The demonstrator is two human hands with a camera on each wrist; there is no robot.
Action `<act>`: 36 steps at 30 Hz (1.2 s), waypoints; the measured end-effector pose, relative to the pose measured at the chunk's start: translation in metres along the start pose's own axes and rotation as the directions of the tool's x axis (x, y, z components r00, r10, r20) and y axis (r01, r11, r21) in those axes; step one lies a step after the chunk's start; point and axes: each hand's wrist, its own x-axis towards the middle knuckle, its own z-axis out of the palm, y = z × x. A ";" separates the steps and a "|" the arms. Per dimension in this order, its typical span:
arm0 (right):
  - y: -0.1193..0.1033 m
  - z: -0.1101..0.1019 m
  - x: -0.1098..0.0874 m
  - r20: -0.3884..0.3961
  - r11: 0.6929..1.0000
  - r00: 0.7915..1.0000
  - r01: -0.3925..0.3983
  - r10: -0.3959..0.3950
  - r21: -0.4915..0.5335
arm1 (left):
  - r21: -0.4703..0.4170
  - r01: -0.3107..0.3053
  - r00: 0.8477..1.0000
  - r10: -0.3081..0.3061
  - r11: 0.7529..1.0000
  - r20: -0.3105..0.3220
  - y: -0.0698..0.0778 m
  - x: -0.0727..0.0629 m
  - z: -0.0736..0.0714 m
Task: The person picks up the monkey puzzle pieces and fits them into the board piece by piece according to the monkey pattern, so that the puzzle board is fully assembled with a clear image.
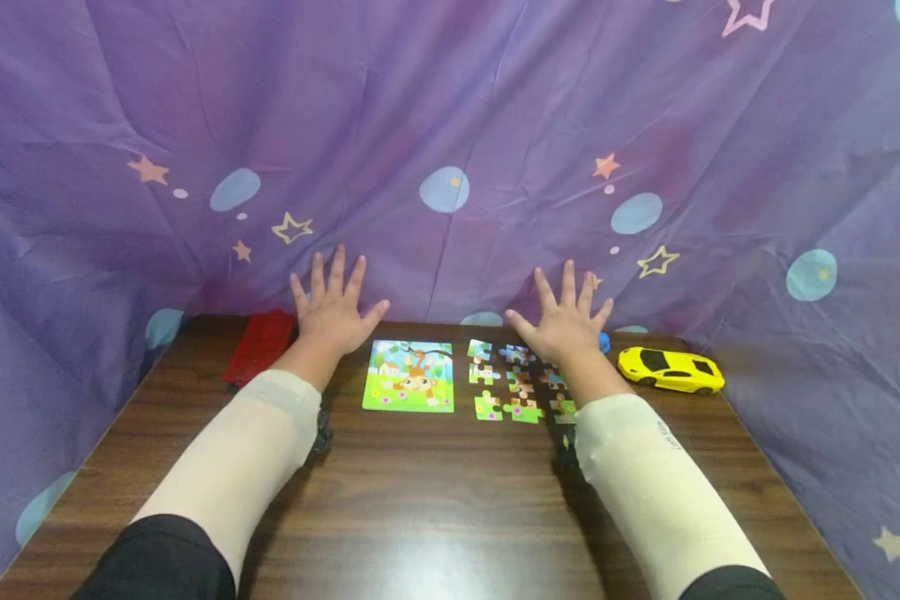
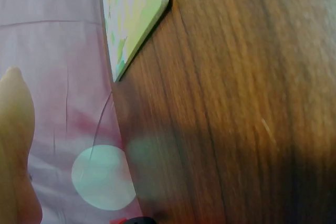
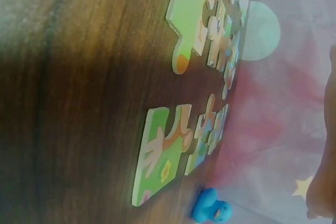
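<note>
both hands are raised in front of the purple curtain (image 1: 435, 100), at the far edge of the wooden table (image 1: 420, 492); whether they touch the cloth, i cannot tell. the left hand (image 1: 332, 321) has its fingers spread well apart and holds nothing. it is between a red toy (image 1: 261, 346), near the table's far left corner, and the puzzle board (image 1: 408, 379), which lies flat close to the far edge, just left of the middle. the board shows a monkey hanging head down over green grass. the right hand (image 1: 562, 325) is likewise spread, fingers apart, with nothing in its grip. it overlaps part of the loose puzzle pieces (image 1: 523, 410), which lie flat in rows just right of the board, also by the far edge; they are set apart, some nearly meeting. beside the right hand is a small blue duck (image 3: 210, 207), near the far edge, and further along, towards the far right corner, stands a yellow toy car (image 1: 671, 372). pale sleeves (image 1: 228, 446) cover both forearms. a dark object (image 1: 322, 433) shows beside the left sleeve and another small dark thing (image 1: 568, 448) by the right one, both mostly hidden
</note>
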 end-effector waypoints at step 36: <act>-0.039 0.008 -0.005 -0.097 0.937 0.972 0.231 -0.212 0.262 | -0.167 -0.057 0.998 0.062 0.984 0.026 -0.013 -0.026 0.008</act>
